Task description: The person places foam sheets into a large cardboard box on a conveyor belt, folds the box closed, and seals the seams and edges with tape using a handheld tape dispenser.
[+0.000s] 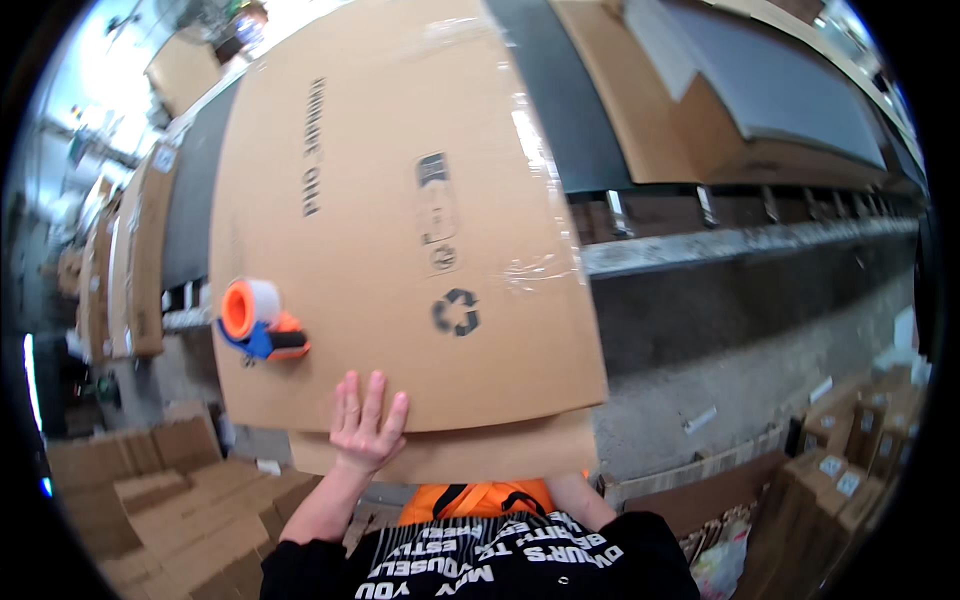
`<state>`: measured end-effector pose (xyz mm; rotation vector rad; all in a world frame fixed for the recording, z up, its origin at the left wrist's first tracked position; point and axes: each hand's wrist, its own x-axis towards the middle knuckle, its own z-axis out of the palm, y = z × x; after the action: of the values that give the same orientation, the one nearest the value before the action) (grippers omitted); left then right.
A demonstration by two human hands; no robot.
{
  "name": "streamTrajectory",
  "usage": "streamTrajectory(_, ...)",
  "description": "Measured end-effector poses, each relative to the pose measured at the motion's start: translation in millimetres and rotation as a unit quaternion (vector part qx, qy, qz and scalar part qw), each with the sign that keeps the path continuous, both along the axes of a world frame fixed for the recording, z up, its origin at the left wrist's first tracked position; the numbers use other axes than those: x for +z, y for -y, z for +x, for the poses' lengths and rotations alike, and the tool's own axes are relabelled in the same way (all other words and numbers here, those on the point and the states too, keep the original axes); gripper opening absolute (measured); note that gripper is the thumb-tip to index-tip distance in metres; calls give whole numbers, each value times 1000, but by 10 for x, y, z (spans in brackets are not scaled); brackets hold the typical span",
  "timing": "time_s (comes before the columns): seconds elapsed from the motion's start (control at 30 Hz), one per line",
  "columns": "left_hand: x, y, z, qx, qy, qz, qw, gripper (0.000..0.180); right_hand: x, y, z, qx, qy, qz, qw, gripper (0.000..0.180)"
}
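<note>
Head view: left hand [366,424] fingers spread flat on cardboard box [400,220], tape dispenser [259,320] nearby; right hand hidden.

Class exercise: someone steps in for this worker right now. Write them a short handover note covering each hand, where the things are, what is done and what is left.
Left hand: flat, fingers spread, pressing on the near edge of the cardboard box.
Right hand: hidden under the box's near flap; only the forearm shows.
Tape dispenser: lying on the box top, at its left edge, not held.
Done: clear tape already runs along the right side of the box.
Left: probably any untaped seam; the dispenser would need picking up first.
</note>
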<state>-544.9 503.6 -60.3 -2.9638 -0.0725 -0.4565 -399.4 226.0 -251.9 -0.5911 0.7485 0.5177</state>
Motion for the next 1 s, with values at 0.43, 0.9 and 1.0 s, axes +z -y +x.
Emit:
streamTrajectory(0.43, 407, -68, 1367, -79, -140, -99, 982, 102, 1689, -1032, 1782, -99, 144, -144, 974, 46)
streamTrajectory(0.9, -207, 53, 1818, -124, 147, -489, 851, 71, 2700, -3122, 928, 327, 760, -561, 29, 10)
streamTrajectory(1.0, 82, 113, 1727, -100, -60, -191, 975, 75, 2763, -2384, 1426, 287, 775, -563, 28, 26)
